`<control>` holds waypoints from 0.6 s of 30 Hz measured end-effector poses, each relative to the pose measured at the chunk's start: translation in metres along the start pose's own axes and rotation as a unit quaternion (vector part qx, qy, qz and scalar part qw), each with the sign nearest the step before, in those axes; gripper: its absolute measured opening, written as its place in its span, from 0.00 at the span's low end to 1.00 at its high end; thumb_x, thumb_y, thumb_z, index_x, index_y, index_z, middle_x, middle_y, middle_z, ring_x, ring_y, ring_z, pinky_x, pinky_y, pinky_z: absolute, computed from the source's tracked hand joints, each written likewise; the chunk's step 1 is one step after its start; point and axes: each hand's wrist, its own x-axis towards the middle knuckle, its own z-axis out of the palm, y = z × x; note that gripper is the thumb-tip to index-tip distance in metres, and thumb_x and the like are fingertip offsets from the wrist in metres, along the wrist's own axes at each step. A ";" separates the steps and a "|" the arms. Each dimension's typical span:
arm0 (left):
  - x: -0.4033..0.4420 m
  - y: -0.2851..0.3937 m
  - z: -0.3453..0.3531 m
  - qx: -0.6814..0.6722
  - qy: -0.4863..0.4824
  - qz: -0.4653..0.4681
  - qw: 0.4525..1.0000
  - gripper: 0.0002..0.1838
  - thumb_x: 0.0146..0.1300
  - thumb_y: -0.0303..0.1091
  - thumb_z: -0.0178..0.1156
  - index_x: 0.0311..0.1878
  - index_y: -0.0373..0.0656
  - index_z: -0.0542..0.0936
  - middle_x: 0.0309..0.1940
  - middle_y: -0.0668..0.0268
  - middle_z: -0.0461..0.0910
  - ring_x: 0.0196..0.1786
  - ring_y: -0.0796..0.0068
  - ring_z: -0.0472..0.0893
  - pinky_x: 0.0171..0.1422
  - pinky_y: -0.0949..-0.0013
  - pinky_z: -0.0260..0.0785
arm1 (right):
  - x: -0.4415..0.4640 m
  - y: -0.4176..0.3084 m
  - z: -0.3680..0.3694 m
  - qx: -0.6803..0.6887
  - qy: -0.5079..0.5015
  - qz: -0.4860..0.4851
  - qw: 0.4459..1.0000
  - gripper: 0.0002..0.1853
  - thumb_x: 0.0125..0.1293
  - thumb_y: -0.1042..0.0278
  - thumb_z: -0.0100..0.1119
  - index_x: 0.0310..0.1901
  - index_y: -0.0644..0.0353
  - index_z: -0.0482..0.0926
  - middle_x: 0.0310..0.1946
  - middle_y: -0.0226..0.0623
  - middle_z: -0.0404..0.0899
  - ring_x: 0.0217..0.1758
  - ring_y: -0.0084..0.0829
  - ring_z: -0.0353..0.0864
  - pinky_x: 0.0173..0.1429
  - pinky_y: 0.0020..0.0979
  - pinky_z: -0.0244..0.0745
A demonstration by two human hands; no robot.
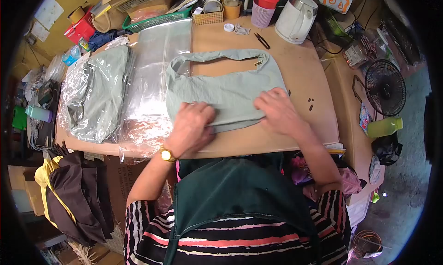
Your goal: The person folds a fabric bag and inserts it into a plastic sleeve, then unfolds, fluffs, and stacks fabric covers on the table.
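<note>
A pale green fabric shoulder bag (226,89) lies flat on the table, its strap loop toward the far side. My left hand (191,126) is closed on the bag's lower left part, with curled fingers at the near edge and a gold watch on the wrist. At the lower right side, my right hand (279,111) pinches the fabric with bent fingers. Left of the bag lies a clear plastic sleeve (150,75), partly near my left forearm. Further left rests another green bag (104,94) inside clear plastic.
Black thread snips (262,41) and a white tape roll (228,27) lie toward the back of the table (304,75). A white kettle (296,20), a pink cup (263,15) and baskets line the back edge. A black fan (385,87) stands at the right.
</note>
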 end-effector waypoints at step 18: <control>-0.009 -0.010 -0.005 -0.036 -0.038 -0.008 0.999 0.28 0.44 0.39 0.75 0.50 0.45 0.76 0.38 0.61 0.76 0.42 0.57 0.76 0.46 0.57 0.67 | -0.078 0.017 0.024 0.012 0.232 0.362 0.903 0.27 0.48 0.65 0.76 0.48 0.60 0.71 0.50 0.44 0.69 0.56 0.46 0.69 0.61 0.47 0.63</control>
